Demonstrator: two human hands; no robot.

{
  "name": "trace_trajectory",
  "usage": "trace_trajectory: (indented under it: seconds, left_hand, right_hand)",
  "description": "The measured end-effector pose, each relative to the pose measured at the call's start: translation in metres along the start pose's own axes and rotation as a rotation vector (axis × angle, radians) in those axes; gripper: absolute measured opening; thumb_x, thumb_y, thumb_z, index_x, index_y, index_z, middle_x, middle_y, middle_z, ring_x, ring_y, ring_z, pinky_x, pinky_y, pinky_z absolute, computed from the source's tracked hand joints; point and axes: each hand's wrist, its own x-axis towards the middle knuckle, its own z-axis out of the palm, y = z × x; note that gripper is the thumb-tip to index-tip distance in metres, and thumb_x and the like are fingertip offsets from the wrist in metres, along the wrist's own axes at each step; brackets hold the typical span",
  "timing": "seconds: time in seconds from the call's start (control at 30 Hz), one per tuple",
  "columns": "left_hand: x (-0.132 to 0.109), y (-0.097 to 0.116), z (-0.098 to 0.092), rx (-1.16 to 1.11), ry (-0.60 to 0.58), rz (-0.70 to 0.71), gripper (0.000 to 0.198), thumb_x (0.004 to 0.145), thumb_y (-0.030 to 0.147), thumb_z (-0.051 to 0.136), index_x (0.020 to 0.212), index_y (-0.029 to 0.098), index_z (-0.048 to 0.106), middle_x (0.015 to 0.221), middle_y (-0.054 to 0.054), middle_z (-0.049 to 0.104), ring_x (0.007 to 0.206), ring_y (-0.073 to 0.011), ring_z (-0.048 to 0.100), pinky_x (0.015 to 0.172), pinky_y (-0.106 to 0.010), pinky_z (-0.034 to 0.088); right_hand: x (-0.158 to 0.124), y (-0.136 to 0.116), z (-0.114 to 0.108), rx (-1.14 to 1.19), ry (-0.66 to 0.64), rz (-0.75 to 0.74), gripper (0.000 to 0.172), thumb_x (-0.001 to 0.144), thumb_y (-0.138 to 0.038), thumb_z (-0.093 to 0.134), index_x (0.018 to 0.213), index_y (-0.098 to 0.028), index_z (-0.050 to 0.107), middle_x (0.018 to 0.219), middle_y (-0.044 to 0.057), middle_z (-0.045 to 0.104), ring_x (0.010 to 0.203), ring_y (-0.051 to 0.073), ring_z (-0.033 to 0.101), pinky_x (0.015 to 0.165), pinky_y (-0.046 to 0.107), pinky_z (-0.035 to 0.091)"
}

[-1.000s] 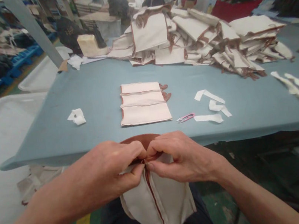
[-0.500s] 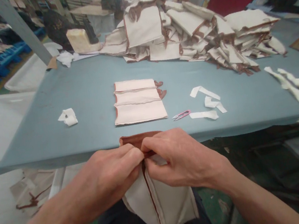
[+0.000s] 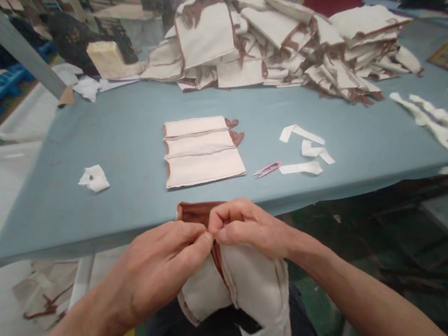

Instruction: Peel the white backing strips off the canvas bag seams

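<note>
Between my two hands hangs a cream fabric bag (image 3: 255, 284) with brown lining and seams, just in front of the table edge. My left hand (image 3: 170, 260) pinches the bag's upper edge from the left. My right hand (image 3: 250, 228) pinches the same edge from the right, its fingertips meeting those of the left. Part of the brown opening shows behind my fingers, and the exact spot gripped is hidden. Beyond the hands, several flat cream bags (image 3: 205, 165) lie overlapped in a stack. Pink-handled thread snips (image 3: 268, 169) rest to the right of them.
White fabric strips (image 3: 300, 169) lie beside the snips, and a crumpled white scrap (image 3: 94, 179) sits at the left. A large heap of cream bags (image 3: 206, 36) covers the back of the blue table (image 3: 125, 126). Longer strips (image 3: 432, 125) trail over the right edge.
My fingertips have shifted their pinch at the bag's edge, the right fingers now more closed. The bag's lower part has swung and spread, showing a loose white strip near the bottom.
</note>
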Motion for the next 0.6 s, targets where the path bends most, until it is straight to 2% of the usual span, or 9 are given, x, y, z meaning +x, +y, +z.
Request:
trace_trajectory:
  seconds: [0.13, 0.23, 0.33, 0.4, 0.5, 0.6]
  left_hand:
    - [0.004, 0.007, -0.001, -0.108, 0.082, 0.022, 0.024, 0.099, 0.005, 0.053, 0.113, 0.022, 0.063, 0.097, -0.003, 0.076, 0.081, -0.0136, 0.071, 0.072, -0.019, 0.055]
    - [0.008, 0.016, -0.003, -0.170, 0.117, -0.124, 0.028, 0.092, 0.000, 0.055, 0.106, 0.023, 0.062, 0.086, 0.004, 0.073, 0.071, -0.0081, 0.068, 0.068, -0.015, 0.050]
    - [0.012, 0.021, -0.008, -0.202, 0.043, -0.296, 0.021, 0.087, 0.004, 0.056, 0.096, 0.022, 0.064, 0.079, 0.007, 0.070, 0.064, -0.0079, 0.063, 0.064, -0.017, 0.047]
    - [0.013, 0.022, -0.013, -0.261, -0.057, -0.348, 0.016, 0.094, 0.012, 0.053, 0.094, 0.022, 0.065, 0.077, 0.006, 0.068, 0.065, -0.0096, 0.062, 0.063, -0.019, 0.046]
    - [0.013, 0.020, -0.018, -0.287, -0.182, -0.366, 0.032, 0.109, 0.024, 0.039, 0.087, 0.021, 0.061, 0.073, 0.005, 0.063, 0.064, -0.0115, 0.058, 0.062, -0.022, 0.043]
    - [0.012, 0.020, -0.020, -0.217, -0.227, -0.361, 0.038, 0.112, 0.031, 0.038, 0.082, 0.021, 0.058, 0.071, 0.004, 0.062, 0.063, -0.0127, 0.057, 0.061, -0.024, 0.041]
  right_hand:
    - [-0.002, 0.000, 0.003, -0.028, -0.016, -0.011, 0.009, 0.071, -0.027, 0.061, 0.070, -0.018, 0.058, 0.062, -0.006, 0.050, 0.058, 0.009, 0.039, 0.053, 0.021, 0.031]
    - [-0.007, -0.002, 0.004, -0.172, 0.001, -0.085, 0.002, 0.071, -0.020, 0.057, 0.069, -0.019, 0.057, 0.062, -0.006, 0.050, 0.056, 0.009, 0.039, 0.052, 0.020, 0.032]
    - [-0.011, -0.001, 0.005, -0.378, 0.065, -0.231, 0.006, 0.073, -0.015, 0.054, 0.069, -0.019, 0.057, 0.063, -0.006, 0.052, 0.056, 0.008, 0.039, 0.051, 0.020, 0.030]
    - [-0.013, 0.000, 0.006, -0.522, 0.103, -0.331, 0.008, 0.074, -0.013, 0.053, 0.070, -0.019, 0.055, 0.063, -0.006, 0.053, 0.055, 0.008, 0.040, 0.051, 0.020, 0.029]
    - [-0.016, 0.002, 0.008, -0.685, 0.138, -0.437, 0.009, 0.076, -0.012, 0.052, 0.071, -0.020, 0.054, 0.064, -0.005, 0.054, 0.056, 0.009, 0.043, 0.054, 0.022, 0.031]
    - [-0.019, 0.003, 0.010, -0.761, 0.154, -0.466, 0.010, 0.078, -0.012, 0.054, 0.074, -0.020, 0.057, 0.065, -0.004, 0.060, 0.056, 0.010, 0.047, 0.057, 0.023, 0.034]
